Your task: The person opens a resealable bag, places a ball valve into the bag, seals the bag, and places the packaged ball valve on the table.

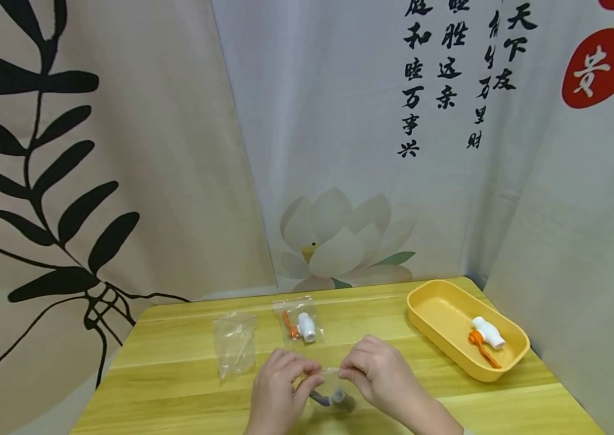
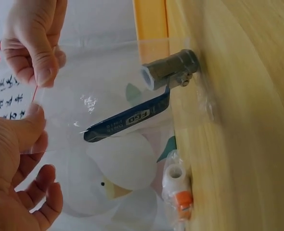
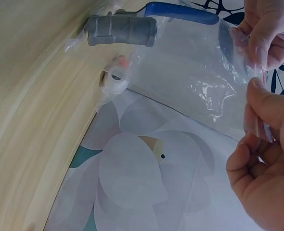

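Note:
Between both hands hangs a clear zip bag (image 2: 65, 115) with a red line along its top edge. My left hand (image 1: 281, 386) pinches that edge at one side between thumb and fingers. At the other side my right hand (image 1: 380, 371) pinches the same edge, the two thumbs close together in the wrist views. Inside the bag's bottom lies a grey metal ball valve (image 3: 122, 31) with a blue lever handle (image 2: 130, 118) that carries white lettering. The bag's lower end is close over the wooden table (image 1: 176, 362).
A flat clear bag (image 1: 234, 344) lies left of centre. Behind the hands, another clear bag holds a white valve (image 1: 306, 327) with an orange handle (image 1: 289, 325). On the right, a yellow tray (image 1: 432, 323) contains a loose white valve (image 1: 487, 332) with an orange handle. Curtains hang behind.

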Motion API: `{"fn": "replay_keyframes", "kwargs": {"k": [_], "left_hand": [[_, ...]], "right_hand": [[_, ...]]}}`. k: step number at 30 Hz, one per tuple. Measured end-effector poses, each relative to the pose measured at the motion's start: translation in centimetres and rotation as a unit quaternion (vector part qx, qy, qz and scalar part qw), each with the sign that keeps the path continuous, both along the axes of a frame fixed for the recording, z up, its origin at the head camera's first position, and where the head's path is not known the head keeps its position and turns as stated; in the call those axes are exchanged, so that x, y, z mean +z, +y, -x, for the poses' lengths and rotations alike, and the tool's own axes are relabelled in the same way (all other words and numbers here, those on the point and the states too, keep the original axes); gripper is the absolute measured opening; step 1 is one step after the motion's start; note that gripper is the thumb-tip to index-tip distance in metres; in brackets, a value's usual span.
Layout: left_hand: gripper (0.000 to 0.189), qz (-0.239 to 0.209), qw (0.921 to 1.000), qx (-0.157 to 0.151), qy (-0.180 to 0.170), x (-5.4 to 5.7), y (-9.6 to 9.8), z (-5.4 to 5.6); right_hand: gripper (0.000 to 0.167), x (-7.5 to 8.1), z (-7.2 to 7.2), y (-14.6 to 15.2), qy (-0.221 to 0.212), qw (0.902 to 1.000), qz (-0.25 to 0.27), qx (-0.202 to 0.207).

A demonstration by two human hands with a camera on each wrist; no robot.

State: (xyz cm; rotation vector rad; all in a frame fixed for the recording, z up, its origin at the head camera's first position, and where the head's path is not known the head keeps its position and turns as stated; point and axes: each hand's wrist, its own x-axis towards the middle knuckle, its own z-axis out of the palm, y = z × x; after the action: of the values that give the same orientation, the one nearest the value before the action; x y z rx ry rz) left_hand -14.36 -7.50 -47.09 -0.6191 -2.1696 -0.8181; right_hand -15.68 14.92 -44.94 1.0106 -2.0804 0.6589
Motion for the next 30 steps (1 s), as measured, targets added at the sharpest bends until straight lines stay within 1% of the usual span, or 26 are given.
{"fn": "replay_keyframes", "kwargs": {"k": [4, 8, 14, 18, 21, 25, 30], "left_hand": [[0.022, -0.012, 0.9997, -0.011, 0.019, -0.19, 0.1, 0.12], [0.023, -0.017, 0.9989, -0.014, 0.042, -0.29, 0.13, 0.24], [0.021, -0.017, 0.9982, -0.015, 0.056, -0.41, 0.15, 0.37], [0.02, -0.017, 0.9982, -0.019, 0.055, -0.45, 0.23, 0.34], [0.021, -0.019, 0.9986, -0.018, 0.046, -0.42, 0.26, 0.28], [0.021, -0.022, 0.9989, -0.013, 0.04, -0.33, 0.24, 0.2], [0.021, -0.007, 0.9992, -0.005, 0.038, -0.21, 0.29, 0.19]], "right_hand": [[0.021, -0.02, -0.04, -0.08, 0.002, 1.0, 0.001, 0.001], [0.022, -0.05, -0.14, -0.14, 0.0, 1.0, 0.006, 0.006], [0.021, 0.09, -0.2, -0.47, -0.008, 0.9999, 0.007, 0.006], [0.022, 0.12, -0.1, -0.82, -0.005, 0.9999, 0.007, 0.014], [0.022, 0.09, -0.03, -0.97, 0.0, 0.9999, 0.005, 0.016], [0.017, 0.1, 0.0, -0.96, 0.002, 0.9999, -0.004, 0.013], [0.017, 0.28, 0.01, -1.0, 0.005, 0.9998, -0.011, 0.013]]}}
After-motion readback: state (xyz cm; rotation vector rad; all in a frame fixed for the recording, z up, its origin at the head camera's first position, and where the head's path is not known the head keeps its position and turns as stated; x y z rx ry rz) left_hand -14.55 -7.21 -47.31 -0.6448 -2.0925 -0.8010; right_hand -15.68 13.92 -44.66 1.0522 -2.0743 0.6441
